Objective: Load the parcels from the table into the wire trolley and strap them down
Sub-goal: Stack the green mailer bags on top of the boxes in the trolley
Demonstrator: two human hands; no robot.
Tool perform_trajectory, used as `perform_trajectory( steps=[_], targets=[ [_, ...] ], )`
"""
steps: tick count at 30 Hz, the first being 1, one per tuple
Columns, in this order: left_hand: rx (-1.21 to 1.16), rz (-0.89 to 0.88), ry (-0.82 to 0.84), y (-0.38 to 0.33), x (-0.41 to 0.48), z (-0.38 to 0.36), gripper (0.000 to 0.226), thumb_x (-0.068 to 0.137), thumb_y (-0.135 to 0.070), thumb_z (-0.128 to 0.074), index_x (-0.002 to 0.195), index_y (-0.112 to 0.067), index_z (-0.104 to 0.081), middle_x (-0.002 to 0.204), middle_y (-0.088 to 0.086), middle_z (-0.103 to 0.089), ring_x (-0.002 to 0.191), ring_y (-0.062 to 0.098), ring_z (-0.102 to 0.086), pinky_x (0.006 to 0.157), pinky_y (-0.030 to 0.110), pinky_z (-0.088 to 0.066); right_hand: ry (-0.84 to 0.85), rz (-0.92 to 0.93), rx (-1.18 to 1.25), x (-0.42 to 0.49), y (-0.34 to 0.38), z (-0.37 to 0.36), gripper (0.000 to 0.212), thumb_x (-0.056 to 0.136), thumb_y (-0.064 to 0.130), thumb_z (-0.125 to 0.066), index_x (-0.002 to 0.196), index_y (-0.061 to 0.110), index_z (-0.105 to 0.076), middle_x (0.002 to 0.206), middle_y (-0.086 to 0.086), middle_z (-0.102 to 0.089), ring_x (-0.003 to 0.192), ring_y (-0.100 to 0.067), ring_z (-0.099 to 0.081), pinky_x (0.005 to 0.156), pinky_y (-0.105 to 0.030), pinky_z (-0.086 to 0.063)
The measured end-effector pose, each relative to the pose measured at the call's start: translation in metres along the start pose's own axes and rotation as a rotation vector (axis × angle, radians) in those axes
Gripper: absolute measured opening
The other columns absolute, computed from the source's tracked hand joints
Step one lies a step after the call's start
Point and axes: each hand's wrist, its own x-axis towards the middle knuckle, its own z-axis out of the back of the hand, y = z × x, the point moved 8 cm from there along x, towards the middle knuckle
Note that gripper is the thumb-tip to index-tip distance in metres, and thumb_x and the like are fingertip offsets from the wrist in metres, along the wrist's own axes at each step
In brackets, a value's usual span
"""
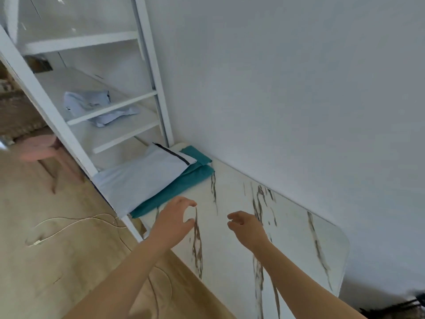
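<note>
Wood-grain floor (pixel 46 261) lies open on the far left, crossed by a thin white cable (pixel 69 223) in loose loops. A blurred pink stool (pixel 39 148) stands further back on it. Next comes a white frame (pixel 46 107) of flat painted rails, slanting down to the desk's left edge. A crumpled pale cloth (pixel 89 104) lies on the board behind those rails.

At the desk's far end lie the two soft, flat parcels. The pale blue parcel (pixel 142 178), smooth and with a dark strip along one end, rests on top of the teal parcel (pixel 184 183). Its lower corner overhangs the desk's left edge and covers part of the frame's rail.

The left hand (pixel 171 218) hovers just beside the teal parcel's near edge, fingers and thumb curved apart and grasping nothing. The right hand (pixel 245 226) hangs near it over the middle of the desk, fingers loosely curled, also released.

The desk (pixel 299 238) is glossy white with dark marble-like veins and a rounded near-right corner. Its long right side runs against a plain white wall (pixel 299 88), and its surface is bare around both hands.
</note>
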Motion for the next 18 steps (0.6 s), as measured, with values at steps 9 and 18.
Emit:
perform_trajectory(
  steps=[9, 18],
  targets=[
    [-0.007, 0.072, 0.043, 0.057, 0.089, 0.005, 0.036, 0.088, -0.020, -0.059, 0.124, -0.024, -0.053, 0.130, -0.006, -0.045, 0.118, 0.011, -0.044, 0.101, 0.023, -0.032, 0.098, -0.161, 0.128, 0.097, 0.023, -0.034, 0.027, 0.092, 0.016, -0.055, 0.118, 0.016, -0.062, 0.109, 0.001, -0.060, 0.098, -0.013, -0.053, 0.083, -0.023, -0.039],
    [0.110, 0.031, 0.063, 0.114, 0.207, 0.027, 0.050, 0.085, -0.027, -0.060, 0.132, -0.025, -0.045, 0.138, -0.002, -0.037, 0.124, 0.017, -0.038, 0.106, 0.029, -0.029, -0.010, -0.340, 0.134, 0.193, 0.048, -0.052, 0.039, 0.090, 0.016, -0.058, 0.128, 0.016, -0.054, 0.127, -0.007, -0.058, 0.099, -0.020, -0.057, 0.089, -0.029, -0.049]
  ],
)
